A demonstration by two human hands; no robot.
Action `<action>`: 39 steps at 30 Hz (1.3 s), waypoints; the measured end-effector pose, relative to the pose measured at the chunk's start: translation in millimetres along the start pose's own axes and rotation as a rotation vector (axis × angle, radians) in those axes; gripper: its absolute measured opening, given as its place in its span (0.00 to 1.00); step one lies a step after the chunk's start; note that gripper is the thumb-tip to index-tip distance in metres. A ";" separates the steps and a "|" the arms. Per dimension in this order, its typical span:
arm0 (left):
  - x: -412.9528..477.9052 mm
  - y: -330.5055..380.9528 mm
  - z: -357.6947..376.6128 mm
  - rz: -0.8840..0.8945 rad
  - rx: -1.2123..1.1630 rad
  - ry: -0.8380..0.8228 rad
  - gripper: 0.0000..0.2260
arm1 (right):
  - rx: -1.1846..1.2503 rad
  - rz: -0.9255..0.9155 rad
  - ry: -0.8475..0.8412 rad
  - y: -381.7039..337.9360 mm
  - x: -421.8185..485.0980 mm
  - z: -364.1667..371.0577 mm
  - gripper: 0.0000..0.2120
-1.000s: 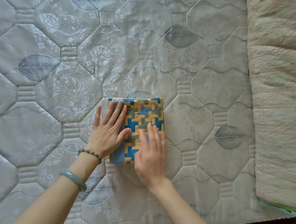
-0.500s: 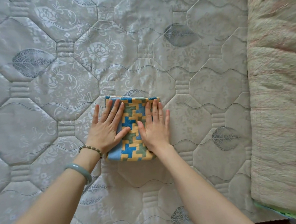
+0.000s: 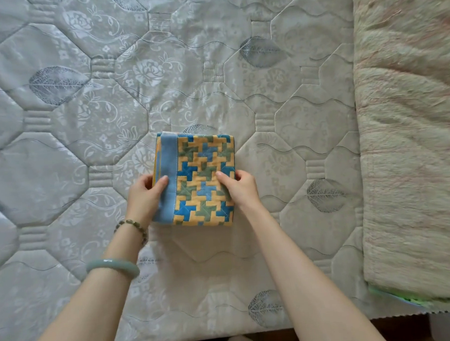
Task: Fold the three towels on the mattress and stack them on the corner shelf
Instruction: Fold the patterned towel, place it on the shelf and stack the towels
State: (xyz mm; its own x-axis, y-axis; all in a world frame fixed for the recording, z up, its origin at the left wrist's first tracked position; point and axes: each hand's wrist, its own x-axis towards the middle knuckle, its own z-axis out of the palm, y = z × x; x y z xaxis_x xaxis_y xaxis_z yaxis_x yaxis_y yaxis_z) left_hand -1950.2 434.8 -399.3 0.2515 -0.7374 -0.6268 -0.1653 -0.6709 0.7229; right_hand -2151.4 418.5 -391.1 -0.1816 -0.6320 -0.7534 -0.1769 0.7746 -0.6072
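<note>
A folded towel, patterned in yellow, blue and green with a plain blue band down its left side, lies on the quilted grey mattress. My left hand grips the towel's left edge, thumb on top of the blue band. My right hand grips its right edge, thumb on the pattern. No other towel and no shelf are in view.
A folded beige plush blanket covers the right side of the mattress, with a green edge showing beneath it. The mattress's near edge runs along the bottom, with my knees just below it.
Both hands lay flat on top of the towel, pressing it. Now they have slid to its left and right edges and taken hold of it.
</note>
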 end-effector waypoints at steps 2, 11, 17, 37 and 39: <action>-5.3 4.0 -4.6 0.020 -0.013 0.016 0.06 | 0.008 -0.044 -0.043 -6.1 -11.7 -1.6 0.13; -132.4 57.9 -92.3 0.081 0.049 0.202 0.10 | -0.044 -0.198 -0.280 -84.4 -154.4 9.0 0.15; -231.1 91.7 -198.6 0.102 -0.104 0.422 0.10 | -0.140 -0.320 -0.455 -162.0 -264.0 67.8 0.19; -465.2 0.2 -633.4 0.045 -0.307 1.041 0.16 | -0.339 -0.564 -1.008 -212.7 -600.4 473.8 0.12; -478.7 -14.8 -663.6 0.028 -0.326 1.083 0.16 | -0.366 -0.567 -1.041 -207.5 -621.6 511.6 0.13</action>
State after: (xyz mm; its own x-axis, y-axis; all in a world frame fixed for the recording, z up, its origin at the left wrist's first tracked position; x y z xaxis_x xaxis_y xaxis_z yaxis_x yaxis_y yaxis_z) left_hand -1435.3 849.7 82.9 0.9716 -0.1895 -0.1415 0.0324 -0.4860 0.8734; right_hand -1506.9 662.4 73.9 0.8331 -0.4273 -0.3512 -0.2696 0.2407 -0.9324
